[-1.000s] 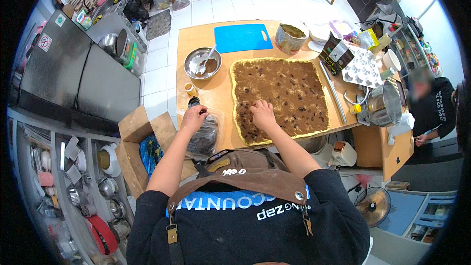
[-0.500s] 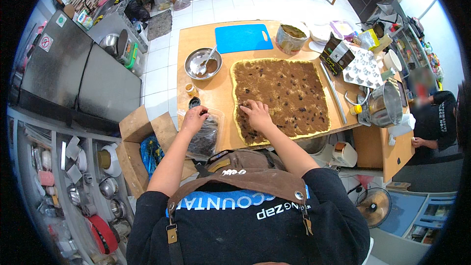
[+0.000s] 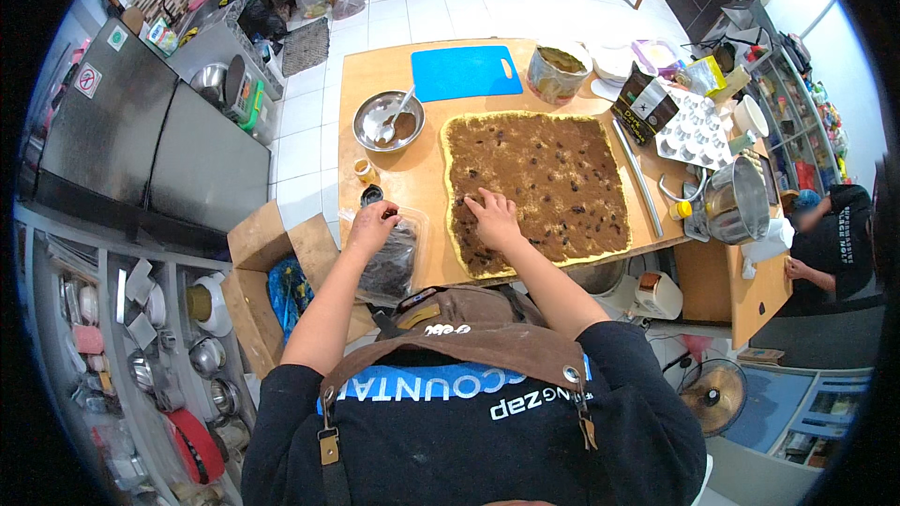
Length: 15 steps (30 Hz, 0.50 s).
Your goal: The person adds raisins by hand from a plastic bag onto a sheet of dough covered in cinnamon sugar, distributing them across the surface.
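A rolled-out sheet of yellow dough (image 3: 448,169), spread with brown powder or filling and dotted with dark raisin-like pieces, lies flat on the table. My right hand (image 3: 495,223) rests over its lower left part, fingers apart and tips touching the surface. Just left of the dough, my left hand (image 3: 375,227) hovers with fingers pinched together; what they hold is too small to make out. Beneath it sits a clear plastic tub (image 3: 392,262) of dark pieces. Close by stand a small jar with a yellow label (image 3: 365,171) and a black round lid or cup (image 3: 372,195).
A steel bowl (image 3: 361,124) with a spoon and brown powder, a blue cutting board (image 3: 459,73) and a large tub (image 3: 553,84) line the far side. Rightward are a metal rod (image 3: 639,178), a black pouch (image 3: 645,105) and a mixer bowl (image 3: 736,201). Another person (image 3: 834,239) is at the right.
My right hand's fingers have drawn slightly closer together and shifted a little over the dough. My left hand has hardly moved. The other person at the right has leaned their head lower.
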{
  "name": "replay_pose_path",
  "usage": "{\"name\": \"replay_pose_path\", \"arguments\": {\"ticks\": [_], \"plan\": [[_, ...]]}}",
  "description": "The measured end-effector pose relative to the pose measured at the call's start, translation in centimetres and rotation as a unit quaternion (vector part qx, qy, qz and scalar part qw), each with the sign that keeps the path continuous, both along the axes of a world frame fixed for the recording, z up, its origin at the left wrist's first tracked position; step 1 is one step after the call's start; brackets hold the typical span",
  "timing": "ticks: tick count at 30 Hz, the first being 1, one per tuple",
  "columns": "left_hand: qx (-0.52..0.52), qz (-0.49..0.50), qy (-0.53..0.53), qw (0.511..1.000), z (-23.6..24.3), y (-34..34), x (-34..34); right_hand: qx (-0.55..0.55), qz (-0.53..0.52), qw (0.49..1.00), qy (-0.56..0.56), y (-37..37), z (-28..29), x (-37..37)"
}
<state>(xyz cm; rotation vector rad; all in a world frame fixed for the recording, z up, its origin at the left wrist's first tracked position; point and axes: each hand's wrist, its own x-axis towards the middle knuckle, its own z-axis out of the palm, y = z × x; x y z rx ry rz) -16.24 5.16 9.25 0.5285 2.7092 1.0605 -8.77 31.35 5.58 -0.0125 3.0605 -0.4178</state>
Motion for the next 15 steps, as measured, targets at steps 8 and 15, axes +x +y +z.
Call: {"name": "replay_pose_path", "arguments": {"ticks": [8, 15], "plan": [[0.024, 0.01, 0.002, 1.0, 0.2, 0.2, 0.3, -0.057, 0.008, 0.993, -0.1, -0.3, 0.3, -2.3], [0.112, 0.066, -0.113, 0.985, -0.7, 0.3, -0.2, -0.02, -0.048, 0.999, 0.008, 1.6, 0.0, -1.3]]}}
